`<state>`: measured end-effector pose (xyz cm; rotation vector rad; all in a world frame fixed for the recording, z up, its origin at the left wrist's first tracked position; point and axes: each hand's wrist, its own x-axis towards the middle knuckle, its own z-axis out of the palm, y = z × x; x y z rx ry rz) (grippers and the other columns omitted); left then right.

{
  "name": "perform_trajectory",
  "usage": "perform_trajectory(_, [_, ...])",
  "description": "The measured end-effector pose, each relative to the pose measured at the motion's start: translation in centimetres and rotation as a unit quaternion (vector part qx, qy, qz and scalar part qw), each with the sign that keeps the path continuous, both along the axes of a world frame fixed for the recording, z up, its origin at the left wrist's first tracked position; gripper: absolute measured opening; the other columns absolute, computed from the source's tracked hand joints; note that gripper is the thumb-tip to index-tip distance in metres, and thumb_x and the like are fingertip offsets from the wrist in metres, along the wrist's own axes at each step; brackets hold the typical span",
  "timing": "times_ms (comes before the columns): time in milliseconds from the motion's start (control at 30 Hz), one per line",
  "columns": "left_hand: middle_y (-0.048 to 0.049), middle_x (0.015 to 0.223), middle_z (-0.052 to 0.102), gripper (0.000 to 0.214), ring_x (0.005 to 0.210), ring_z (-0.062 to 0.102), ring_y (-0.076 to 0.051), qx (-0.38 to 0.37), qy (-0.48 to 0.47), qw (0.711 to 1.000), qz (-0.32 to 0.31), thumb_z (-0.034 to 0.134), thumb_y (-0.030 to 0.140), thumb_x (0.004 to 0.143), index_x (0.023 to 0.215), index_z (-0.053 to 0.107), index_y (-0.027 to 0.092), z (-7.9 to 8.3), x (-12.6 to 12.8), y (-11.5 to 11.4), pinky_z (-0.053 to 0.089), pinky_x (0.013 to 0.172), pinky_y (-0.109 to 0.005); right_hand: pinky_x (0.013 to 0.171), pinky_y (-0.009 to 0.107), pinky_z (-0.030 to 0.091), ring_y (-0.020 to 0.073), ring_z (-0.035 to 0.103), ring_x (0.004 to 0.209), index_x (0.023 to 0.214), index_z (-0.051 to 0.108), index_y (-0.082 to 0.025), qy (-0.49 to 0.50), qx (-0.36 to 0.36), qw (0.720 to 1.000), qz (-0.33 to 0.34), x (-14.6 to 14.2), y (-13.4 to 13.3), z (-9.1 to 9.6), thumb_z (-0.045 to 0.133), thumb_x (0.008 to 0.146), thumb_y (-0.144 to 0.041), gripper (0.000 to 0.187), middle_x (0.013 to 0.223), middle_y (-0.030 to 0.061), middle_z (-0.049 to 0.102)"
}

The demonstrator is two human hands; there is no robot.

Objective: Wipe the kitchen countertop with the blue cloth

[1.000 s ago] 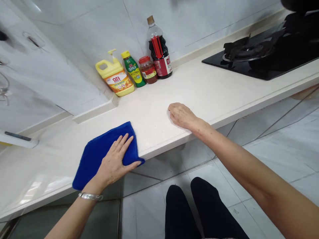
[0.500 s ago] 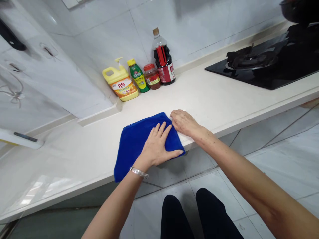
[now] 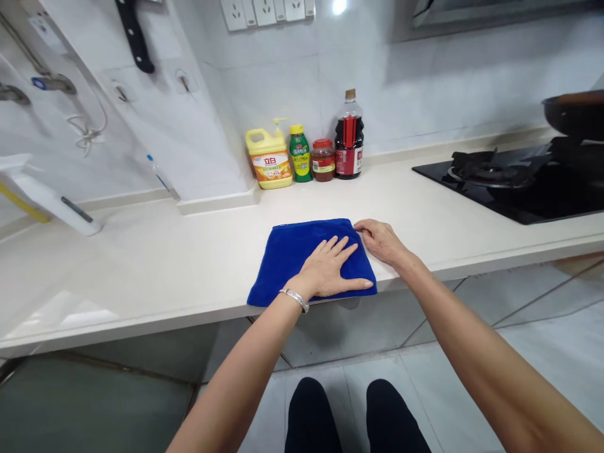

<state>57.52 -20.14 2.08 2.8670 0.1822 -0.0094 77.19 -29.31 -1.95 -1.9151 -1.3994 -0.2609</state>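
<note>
A blue cloth (image 3: 295, 251) lies spread on the pale countertop (image 3: 189, 264), its near edge hanging slightly over the counter's front edge. My left hand (image 3: 330, 270), with a silver bracelet at the wrist, rests flat on the cloth's right half, fingers spread and thumb pointing right. At the cloth's far right corner, my right hand (image 3: 381, 242) is closed, with thumb and forefinger pinched at the edge. The other fingers of that hand are curled against the counter.
Behind the cloth, against the wall, stand a yellow detergent jug (image 3: 268, 160), a green bottle (image 3: 301, 154), a red-lidded jar (image 3: 323, 162) and a dark sauce bottle (image 3: 350, 138). A black gas stove (image 3: 528, 195) with a pan (image 3: 576, 116) is at right. A knife (image 3: 135, 38) hangs upper left.
My view has levelled and shifted, so the counter and bottles sit differently in the picture. Both hands stay at nearly the same places on the cloth.
</note>
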Motion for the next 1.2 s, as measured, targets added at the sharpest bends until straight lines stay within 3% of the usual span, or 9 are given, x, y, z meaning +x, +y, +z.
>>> perform_trajectory(133, [-0.0033, 0.167, 0.015, 0.1, 0.155, 0.006, -0.027, -0.003, 0.001, 1.0, -0.007, 0.045, 0.086, 0.08, 0.158, 0.029, 0.026, 0.4, -3.2, 2.3, 0.003, 0.128, -0.046, 0.104, 0.04, 0.049, 0.0224, 0.068, 0.108, 0.104, 0.074, -0.017, -0.011, 0.008, 1.0, 0.002, 0.1, -0.3, -0.3, 0.042, 0.084, -0.008, 0.038, 0.113, 0.0099, 0.075])
perform_trajectory(333, [-0.0016, 0.164, 0.027, 0.083, 0.153, 0.018, -0.024, 0.003, -0.029, 0.998, 0.047, 0.041, 0.08, 0.087, 0.152, 0.042, 0.028, 0.8, -9.3, 7.3, 0.011, 0.127, -0.044, 0.106, 0.044, 0.049, 0.0245, 0.068, 0.111, 0.106, 0.074, -0.018, -0.034, -0.012, 0.999, -0.007, -0.1, -0.8, -0.4, 0.044, 0.084, -0.013, 0.037, 0.117, 0.0105, 0.073])
perform_trajectory(600, [-0.0033, 0.162, 0.034, 0.084, 0.152, 0.024, -0.026, 0.022, -0.065, 0.984, 0.167, 0.038, 0.08, 0.086, 0.15, 0.046, 0.027, 0.2, -18.1, 15.5, 0.016, 0.125, -0.047, 0.105, 0.043, 0.05, 0.025, 0.067, 0.111, 0.108, 0.074, -0.02, -0.045, -0.011, 0.999, -0.012, 0.0, -1.2, -0.5, 0.044, 0.087, -0.019, 0.037, 0.118, 0.0089, 0.073])
perform_trajectory(900, [-0.0042, 0.161, 0.037, 0.09, 0.149, 0.03, -0.028, 0.006, -0.083, 0.938, 0.336, 0.038, 0.085, 0.083, 0.147, 0.05, 0.022, 1.0, -28.5, 22.0, 0.018, 0.124, -0.047, 0.097, 0.043, 0.054, 0.0253, 0.07, 0.104, 0.103, 0.074, -0.023, -0.047, -0.003, 0.999, -0.015, 0.1, -1.4, -0.2, 0.047, 0.087, -0.022, 0.031, 0.112, 0.006, 0.075])
perform_trajectory(1067, [-0.0056, 0.16, 0.038, 0.094, 0.148, 0.03, -0.028, 0.038, -0.078, 0.914, 0.396, 0.027, 0.087, 0.085, 0.149, 0.046, 0.02, 0.3, -30.5, 24.1, 0.017, 0.123, -0.048, 0.096, 0.044, 0.054, 0.0253, 0.07, 0.101, 0.104, 0.073, -0.023, -0.051, -0.012, 0.999, -0.014, 0.4, -1.4, -0.2, 0.047, 0.087, -0.024, 0.031, 0.113, 0.0059, 0.075])
perform_trajectory(1200, [-0.0065, 0.161, 0.035, 0.091, 0.149, 0.027, -0.029, 0.066, -0.06, 0.917, 0.39, 0.026, 0.082, 0.09, 0.152, 0.041, 0.018, 0.2, -30.1, 24.0, 0.017, 0.123, -0.048, 0.093, 0.043, 0.054, 0.0257, 0.07, 0.098, 0.104, 0.073, -0.024, -0.062, -0.02, 0.998, -0.021, 0.7, -1.2, -0.3, 0.048, 0.087, -0.024, 0.03, 0.112, 0.006, 0.075])
